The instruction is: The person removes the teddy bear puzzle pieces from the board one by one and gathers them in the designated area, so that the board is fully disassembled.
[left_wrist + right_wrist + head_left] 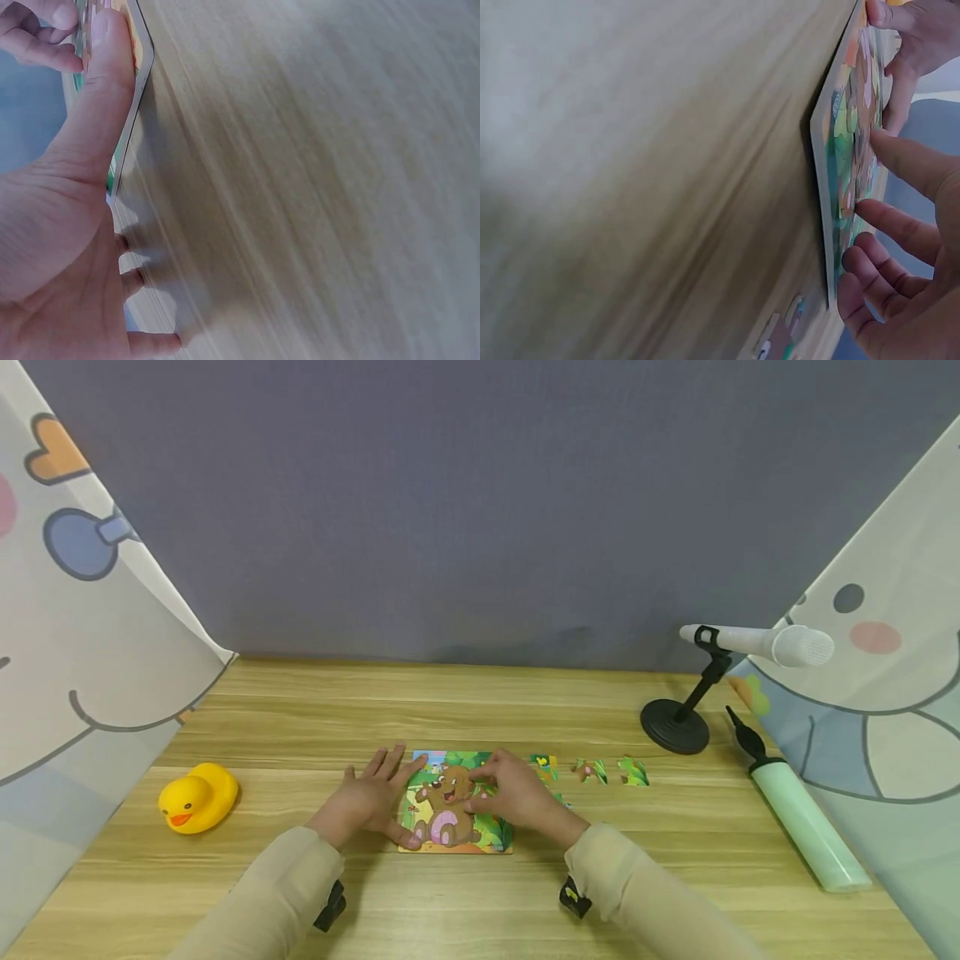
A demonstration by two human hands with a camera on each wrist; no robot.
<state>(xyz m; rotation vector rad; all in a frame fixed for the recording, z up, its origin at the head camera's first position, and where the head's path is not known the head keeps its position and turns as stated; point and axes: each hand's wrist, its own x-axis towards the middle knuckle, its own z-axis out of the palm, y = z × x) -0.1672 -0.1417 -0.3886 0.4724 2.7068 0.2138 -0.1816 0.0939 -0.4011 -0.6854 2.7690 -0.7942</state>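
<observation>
The left hand (366,800) spreads wide, a bear puzzle (450,821) under its thumb. The right hand (519,791) touches it, grip unclear.

Looks like a small screened-off play booth; whether inside a home or elsewhere, cannot tell. Closed in beyond the fingers (392,762) by a plain grey-purple partition (480,510), on their left by a white cartoon-printed sheet (112,635), and on their right by a similar sheet (907,702). Fitted with a wood-grain counter (300,718) beneath them. Supplied with playthings: a bear jigsaw puzzle (450,818) under the fingers, a yellow rubber duck (197,799) to their left, a white microphone (780,643) and a mint-green balloon pump (810,827) to their right.
</observation>
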